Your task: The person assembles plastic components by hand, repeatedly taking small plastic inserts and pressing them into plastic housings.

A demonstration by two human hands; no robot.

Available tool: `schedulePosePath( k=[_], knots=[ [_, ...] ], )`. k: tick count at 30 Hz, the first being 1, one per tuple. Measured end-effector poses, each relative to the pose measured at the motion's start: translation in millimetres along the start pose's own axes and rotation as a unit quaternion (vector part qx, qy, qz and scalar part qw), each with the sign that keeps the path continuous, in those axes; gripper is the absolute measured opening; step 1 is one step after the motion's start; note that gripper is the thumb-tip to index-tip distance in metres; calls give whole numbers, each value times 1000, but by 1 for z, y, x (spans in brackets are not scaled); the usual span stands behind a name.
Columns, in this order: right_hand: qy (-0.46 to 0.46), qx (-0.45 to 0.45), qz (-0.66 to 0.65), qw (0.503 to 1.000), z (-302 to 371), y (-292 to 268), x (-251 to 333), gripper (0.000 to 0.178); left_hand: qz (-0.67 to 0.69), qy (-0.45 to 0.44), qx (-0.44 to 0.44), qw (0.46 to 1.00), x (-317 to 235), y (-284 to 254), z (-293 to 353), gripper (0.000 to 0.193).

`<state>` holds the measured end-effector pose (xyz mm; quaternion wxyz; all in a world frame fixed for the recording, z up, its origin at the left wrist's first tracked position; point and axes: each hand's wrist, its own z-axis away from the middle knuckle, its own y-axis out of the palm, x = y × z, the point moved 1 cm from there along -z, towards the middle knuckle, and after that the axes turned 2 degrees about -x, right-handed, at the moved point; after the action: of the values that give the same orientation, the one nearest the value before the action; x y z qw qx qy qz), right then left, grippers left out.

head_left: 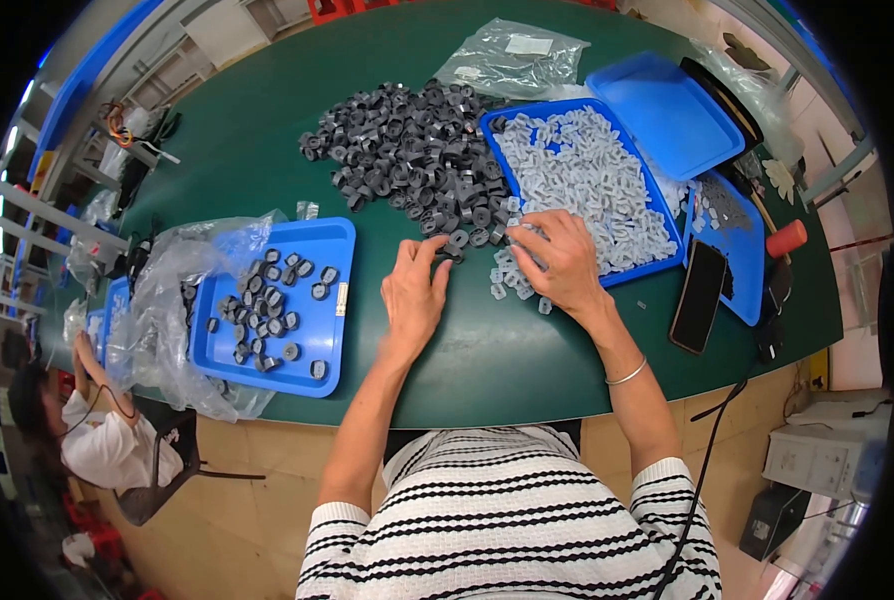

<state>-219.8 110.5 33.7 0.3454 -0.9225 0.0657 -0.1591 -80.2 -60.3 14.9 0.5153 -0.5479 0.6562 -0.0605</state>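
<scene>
My left hand (414, 295) is at the near edge of a heap of dark grey round plastic caps (407, 150). Its thumb and forefinger close on one dark grey cap (451, 254). To its right, my right hand (565, 262) bends over loose translucent white plastic pieces (510, 272) beside a blue tray (657, 262). Those fingers are drawn together, and what they hold, if anything, is hidden. Many more small white pieces (587, 180) fill that tray.
A blue tray (327, 300) with dark caps stands at the left beside crumpled clear plastic (167, 290). At the right are a phone (699, 297), another blue tray (750, 290) and a red cylinder (787, 238). A person (117, 440) sits at the far left.
</scene>
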Motion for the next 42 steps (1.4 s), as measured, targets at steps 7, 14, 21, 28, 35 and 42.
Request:
schedulePosePath(
  k=[7, 14, 21, 28, 35, 42],
  knots=[
    [-41, 90, 5, 995, 4, 10, 6, 22, -12, 10, 52, 999, 15, 14, -7, 20],
    [-54, 135, -1, 989, 1, 0, 22, 18, 29, -109, 109, 988, 7, -9, 5, 16],
    [-42, 198, -13, 979, 16, 6, 28, 23, 305, -268, 169, 898, 2, -17, 24, 18],
    [-24, 237, -14, 971, 11, 6, 30, 20, 449, -339, 193, 804, 8, -20, 38, 25],
    [-25, 228, -21, 973, 14, 5, 30, 17, 456, -337, 207, 797, 11, -21, 44, 26],
    [17, 201, -81, 976, 16, 5, 39, 9, 312, -262, 181, 895, 6, -18, 47, 32]
  ],
)
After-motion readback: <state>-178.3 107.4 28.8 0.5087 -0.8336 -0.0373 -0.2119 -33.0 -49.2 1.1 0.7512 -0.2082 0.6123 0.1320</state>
